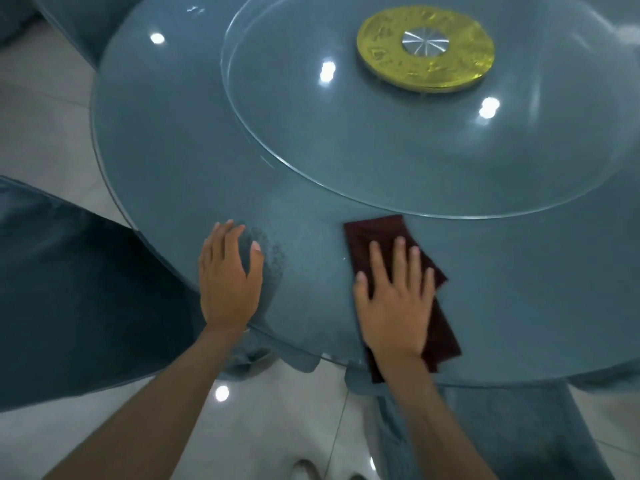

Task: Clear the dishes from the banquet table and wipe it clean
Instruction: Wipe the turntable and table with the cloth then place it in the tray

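Note:
A round banquet table (166, 157) with a glass top over blue cloth fills the view. A dark red folded cloth (375, 233) lies on the glass near the front edge. My right hand (394, 299) presses flat on the cloth, fingers straight and spread. My left hand (228, 275) rests flat on the bare glass to the left, close to the table's rim, beside a smeared damp patch (273, 258). No dishes are in view on the table.
A round glass turntable (311, 161) sits in the table's middle on a gold hub (426, 46). Blue-covered chairs stand at the left (69, 289) and under the front right (485, 427). Glossy white floor tiles (277, 410) show below the table edge.

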Demonstrator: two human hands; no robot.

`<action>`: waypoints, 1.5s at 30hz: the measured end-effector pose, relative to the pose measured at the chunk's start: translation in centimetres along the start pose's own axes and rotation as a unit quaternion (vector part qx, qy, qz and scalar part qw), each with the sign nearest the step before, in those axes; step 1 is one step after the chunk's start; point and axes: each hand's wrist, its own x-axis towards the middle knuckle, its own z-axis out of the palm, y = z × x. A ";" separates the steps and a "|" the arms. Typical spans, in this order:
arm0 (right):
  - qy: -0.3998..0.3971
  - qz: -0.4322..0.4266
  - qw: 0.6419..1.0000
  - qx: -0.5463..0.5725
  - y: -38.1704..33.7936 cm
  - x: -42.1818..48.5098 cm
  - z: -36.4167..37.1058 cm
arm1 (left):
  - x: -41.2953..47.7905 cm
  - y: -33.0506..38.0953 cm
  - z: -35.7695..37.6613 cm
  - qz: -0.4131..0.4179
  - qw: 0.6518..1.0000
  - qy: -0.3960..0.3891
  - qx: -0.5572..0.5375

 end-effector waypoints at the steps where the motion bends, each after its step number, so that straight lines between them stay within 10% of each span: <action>1: 0.000 -0.042 0.999 0.023 -2.5 0.0 0.5 | 0.0 0.0 0.0 0.002 1.000 -0.002 0.001; 8: -0.030 -0.241 0.966 0.085 -5.5 -2.1 1.2 | -0.2 -0.1 -0.1 0.001 1.000 0.021 -0.015; 23: 0.015 0.102 0.994 -0.031 13.7 -4.6 -2.8 | -0.1 -0.4 0.6 0.115 0.993 -0.026 0.016; 34: 0.016 0.067 0.997 -0.029 -12.8 -2.3 1.5 | 11.6 -8.5 -5.3 0.394 0.914 -0.099 -0.001; 40: 0.003 -0.082 0.996 0.037 -31.5 -0.3 5.5 | 22.5 -16.0 -8.4 0.331 0.938 -0.081 0.062; 45: -0.009 -0.118 0.993 0.026 -31.0 0.1 5.6 | 26.3 -19.0 -7.8 0.288 0.946 -0.133 0.066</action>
